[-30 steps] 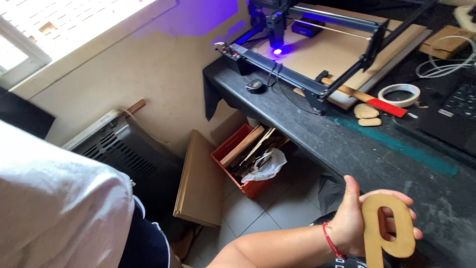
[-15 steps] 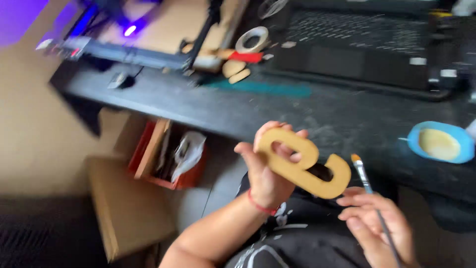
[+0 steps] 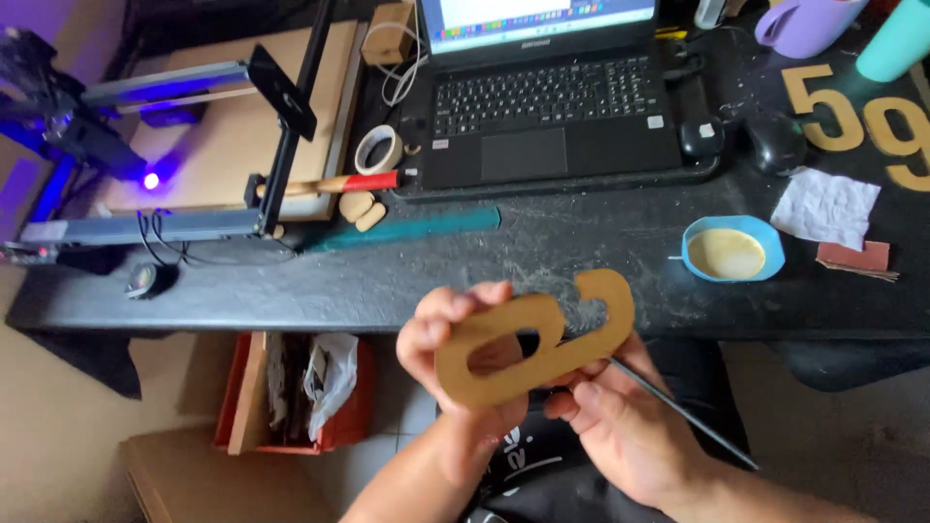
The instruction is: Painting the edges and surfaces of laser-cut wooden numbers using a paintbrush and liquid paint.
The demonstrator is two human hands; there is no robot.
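Left hand (image 3: pixel 455 353): fingers pinch the flat brown wooden number cutout (image 3: pixel 538 339), held above the dark table (image 3: pixel 407 281) edge.
Right hand (image 3: pixel 630 426): fingers wrap a thin grey brush handle (image 3: pixel 683 412); its tip hides behind the cutout.

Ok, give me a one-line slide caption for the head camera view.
Left hand holds a tan cut-out numeral above a dark workbench; right hand grips a thin brush.

matt fibreboard cutout (image 3: pixel 538 349), dusty tabletop (image 3: pixel 436 276)

Left hand (image 3: pixel 463 360) curled closed with fingers forward; right hand (image 3: pixel 625 431) beneath it, fingers pinched.
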